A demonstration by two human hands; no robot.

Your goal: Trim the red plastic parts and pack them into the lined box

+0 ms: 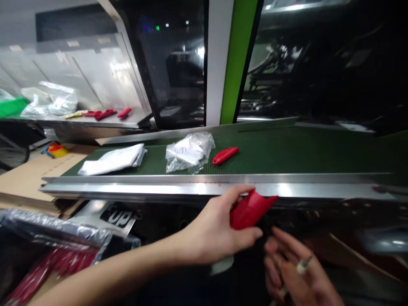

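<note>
My left hand point(219, 229) is wrapped round a red curved plastic part point(250, 209), held in front of the conveyor's metal edge. Just right of it and lower, my right hand point(291, 267) is closed round a thin tool with a pale tip point(304, 264); the rest of the tool is blurred and mostly hidden by the fingers. A second red part point(225, 156) lies on the green conveyor belt point(267, 148), beside a crumpled clear bag point(190, 149) with a white paper in it.
Another white package point(113, 160) lies on the belt's left. Cardboard point(35, 170) bears a yellow-orange tape roll point(56, 150). A lined box point(57, 225) with red parts stands lower left. More red parts point(105, 114) and bags lie on the rear shelf.
</note>
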